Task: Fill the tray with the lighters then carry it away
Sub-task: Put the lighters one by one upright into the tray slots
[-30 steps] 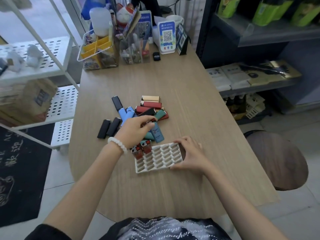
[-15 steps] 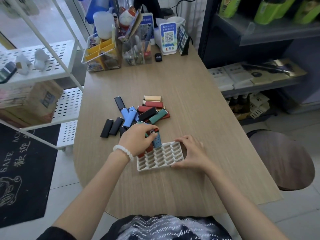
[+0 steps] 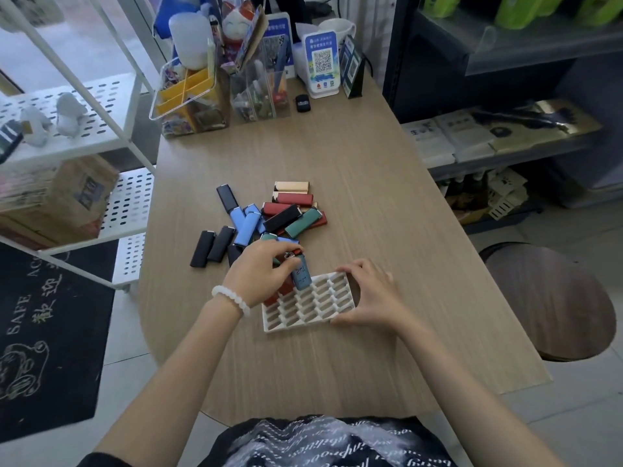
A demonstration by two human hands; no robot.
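A white slotted tray [image 3: 310, 310] lies on the wooden table [image 3: 354, 183] in front of me. My left hand [image 3: 259, 271] pinches a grey-blue lighter [image 3: 301, 274] upright, its lower end at a slot in the tray's far left corner. Red lighters [image 3: 283, 290] stand in slots beside it, partly hidden under my left hand. My right hand [image 3: 369, 293] holds the tray's right edge, fingers curled over the far corner. A pile of loose lighters [image 3: 279, 215], red, black, blue, green and tan, lies just beyond the tray.
Clear organiser boxes [image 3: 192, 96], a QR code stand [image 3: 320, 64] and a cat figurine [image 3: 236, 23] crowd the table's far end. A white perforated rack [image 3: 101, 129] stands to the left, a dark shelf unit [image 3: 505, 129] to the right, a round stool [image 3: 553, 299] at right.
My left hand took the grey-blue lighter from the pile's near edge and brought it upright to the tray's far left corner. My right hand stayed on the tray.
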